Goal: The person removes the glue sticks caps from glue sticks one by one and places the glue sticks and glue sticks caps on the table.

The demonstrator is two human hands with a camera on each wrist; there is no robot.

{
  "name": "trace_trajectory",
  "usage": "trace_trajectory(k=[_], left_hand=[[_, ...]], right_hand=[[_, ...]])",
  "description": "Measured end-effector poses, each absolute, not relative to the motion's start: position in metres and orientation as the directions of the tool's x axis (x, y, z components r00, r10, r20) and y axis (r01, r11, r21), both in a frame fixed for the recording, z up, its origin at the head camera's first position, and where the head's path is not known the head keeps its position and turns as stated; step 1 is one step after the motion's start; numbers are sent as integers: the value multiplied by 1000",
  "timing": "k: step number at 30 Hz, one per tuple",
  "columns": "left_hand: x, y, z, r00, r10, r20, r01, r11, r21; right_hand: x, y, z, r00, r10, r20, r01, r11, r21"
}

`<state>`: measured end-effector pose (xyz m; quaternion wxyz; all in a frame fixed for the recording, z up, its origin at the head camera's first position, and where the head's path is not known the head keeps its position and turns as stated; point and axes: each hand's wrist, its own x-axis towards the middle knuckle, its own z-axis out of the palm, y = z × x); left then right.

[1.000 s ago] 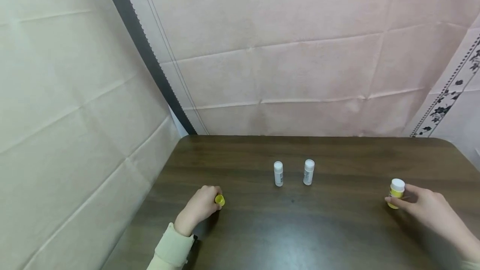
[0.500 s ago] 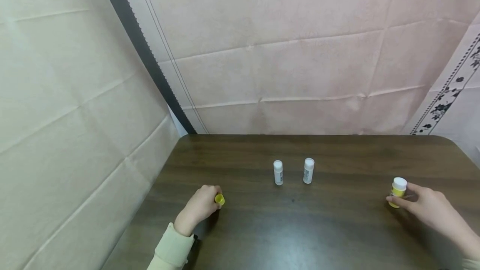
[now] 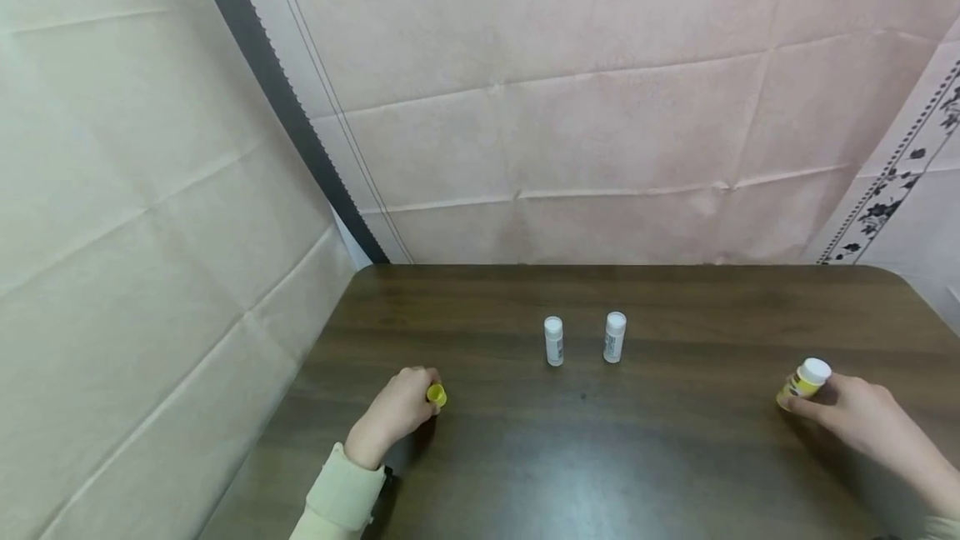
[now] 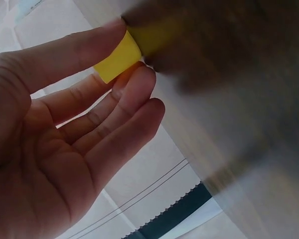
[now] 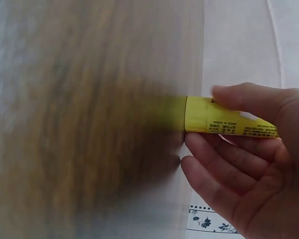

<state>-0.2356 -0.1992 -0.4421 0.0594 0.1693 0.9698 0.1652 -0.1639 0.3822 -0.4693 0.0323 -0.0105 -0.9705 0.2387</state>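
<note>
Between the thumb and fingers of my left hand (image 3: 401, 405) is a small yellow cap (image 3: 437, 395), its hollow end facing up. The left wrist view shows the yellow cap (image 4: 118, 58) touching the table at one end. My right hand (image 3: 858, 411) grips a yellow glue stick (image 3: 804, 382) with a white top, tilted to the right, its lower end at the table. Printed text shows on the glue stick (image 5: 224, 119) in the right wrist view. Two white tubes, a left one (image 3: 554, 342) and a right one (image 3: 614, 338), stand upright between the hands, touched by neither.
The dark brown wooden table (image 3: 600, 432) reaches back to a pale cloth backdrop (image 3: 600, 107). Another pale cloth (image 3: 165, 273) hangs along the left side. A flower-patterned border (image 3: 881, 207) runs down the right of the backdrop.
The glue stick in my right hand has tipped from nearly upright to leaning right. My left hand keeps its pinch on the yellow cap. The view has shifted slightly.
</note>
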Motion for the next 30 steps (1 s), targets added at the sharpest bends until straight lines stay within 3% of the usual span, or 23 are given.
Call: trace_trajectory(k=[15,20,26,30], left_hand=[[-241,-207,-434,-931,337,-143,243,861,447],[-242,-212,-406,-934,338,-116,250,850,464],[-246,-211,-375,-930,362,-54,302,841,449],[-248,-206,-373,-929,368,-48,307,835,457]], right_hand=[[-157,390,-465,-997,79,12,61,860,-506],[-147,391,-446,-982,141,129,35,796,-604],[-143,382,-432,-902,222,371,-101,726,-681],[-144,381,-423,-902,211,377,-88,765,-638]])
